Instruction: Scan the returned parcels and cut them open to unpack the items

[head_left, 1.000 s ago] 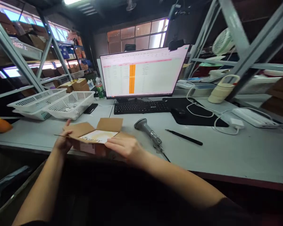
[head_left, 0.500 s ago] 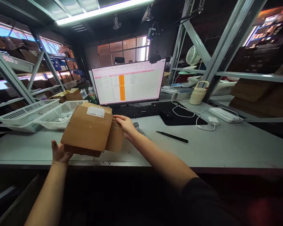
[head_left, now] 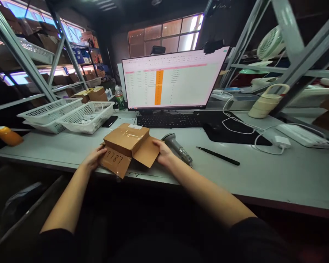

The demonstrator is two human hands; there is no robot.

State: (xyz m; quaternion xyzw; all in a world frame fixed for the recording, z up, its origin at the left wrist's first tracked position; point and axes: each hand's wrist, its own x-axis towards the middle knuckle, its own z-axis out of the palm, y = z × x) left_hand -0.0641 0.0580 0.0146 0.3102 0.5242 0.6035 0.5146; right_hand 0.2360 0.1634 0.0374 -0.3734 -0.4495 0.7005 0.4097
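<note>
"Where is the cardboard box (head_left: 123, 137) held?"

"Left of the frame's centre, between the left hand (head_left: 94, 157) and the right hand (head_left: 165, 153), its body set slightly above both. Neither hand can be called clearly nearer, and no long axis is made plain."

"How is it gripped?"

"The numbered flap (head_left: 115, 160) is pinched at its left edge by the left hand; the side flap (head_left: 147, 152) is pinched at its right edge by the other."

"And the containers?"

"The box's inside is hidden, its flaps being splayed below. In the white basket (head_left: 95, 125), mid-left, small pale items (head_left: 87, 119) are seen; the contents of the stacked baskets (head_left: 49, 114) cannot be made out."
</note>
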